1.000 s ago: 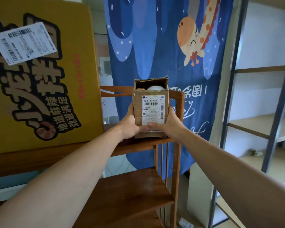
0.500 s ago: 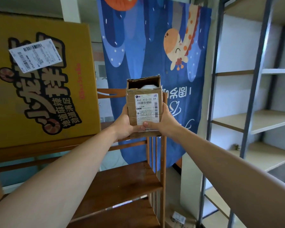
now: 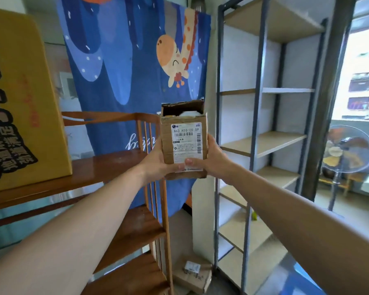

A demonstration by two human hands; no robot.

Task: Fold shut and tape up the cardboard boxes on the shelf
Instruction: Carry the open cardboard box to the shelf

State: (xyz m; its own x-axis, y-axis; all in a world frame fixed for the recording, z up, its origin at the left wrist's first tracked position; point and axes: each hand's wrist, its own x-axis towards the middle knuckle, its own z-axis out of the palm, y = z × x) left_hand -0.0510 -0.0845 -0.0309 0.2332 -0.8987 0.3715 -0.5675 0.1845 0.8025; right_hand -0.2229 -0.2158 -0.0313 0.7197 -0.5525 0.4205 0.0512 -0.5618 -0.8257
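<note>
Three cardboard boxes [image 3: 183, 143], two shelving units [image 3: 262, 143]

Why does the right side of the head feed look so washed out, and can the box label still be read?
Head view: daylight through the window blows out the right edge; the metal shelf uprights bow from wide-angle distortion; the small box, gripped by left hand and right hand, stays sharp, large label print legible, fine print not.
</note>
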